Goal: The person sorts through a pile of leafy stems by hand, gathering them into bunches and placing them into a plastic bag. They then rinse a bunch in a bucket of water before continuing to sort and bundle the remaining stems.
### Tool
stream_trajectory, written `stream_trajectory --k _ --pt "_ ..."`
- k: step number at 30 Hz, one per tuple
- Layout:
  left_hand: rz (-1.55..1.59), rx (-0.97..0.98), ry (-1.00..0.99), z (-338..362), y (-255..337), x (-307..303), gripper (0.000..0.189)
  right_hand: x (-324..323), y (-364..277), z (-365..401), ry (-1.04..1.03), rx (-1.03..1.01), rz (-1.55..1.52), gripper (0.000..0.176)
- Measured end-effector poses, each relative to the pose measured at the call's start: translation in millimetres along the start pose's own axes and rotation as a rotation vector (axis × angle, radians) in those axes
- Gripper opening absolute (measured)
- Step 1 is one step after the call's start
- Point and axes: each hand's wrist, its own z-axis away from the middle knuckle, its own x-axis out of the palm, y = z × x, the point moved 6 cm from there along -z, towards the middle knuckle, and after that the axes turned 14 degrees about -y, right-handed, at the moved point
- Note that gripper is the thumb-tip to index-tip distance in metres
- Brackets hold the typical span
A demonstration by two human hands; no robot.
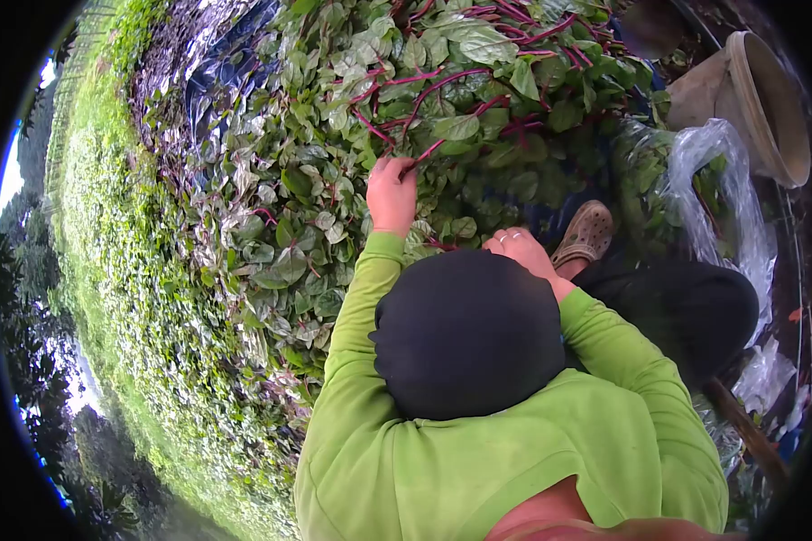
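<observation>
My left hand point(393, 194) is closed, its thumb and fingers pinching a purple-red leafy stem point(429, 151) that looks like Malabar spinach. That stem runs up and right into a heap of similar cut greens point(487, 45). Just beyond my dark-trousered knee point(469, 334), my right hand point(525, 250) has its fingers curled downward, with a ring showing. Its fingertips are hidden, so what it grips cannot be made out. Another reddish stem point(442, 244) lies just left of that hand.
A weathered bucket point(740, 108) lies tipped at upper right, near a clear plastic bag point(758, 225) with greens inside. My clog point(586, 230) rests beside the heap. Blue sheeting point(230, 59) shows at upper left. Sunlit low plants point(144, 270) spread along the left.
</observation>
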Motion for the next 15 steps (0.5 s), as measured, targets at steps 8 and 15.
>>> stream_trajectory --k 8,15 --pt "0.099 -0.054 -0.005 48 -34 -16 0.011 -22 -18 -13 0.139 -0.076 0.166 0.01" --pt "0.189 -0.048 -0.456 71 -63 -3 0.016 -36 -16 -20 0.14 -0.031 0.146 0.013"
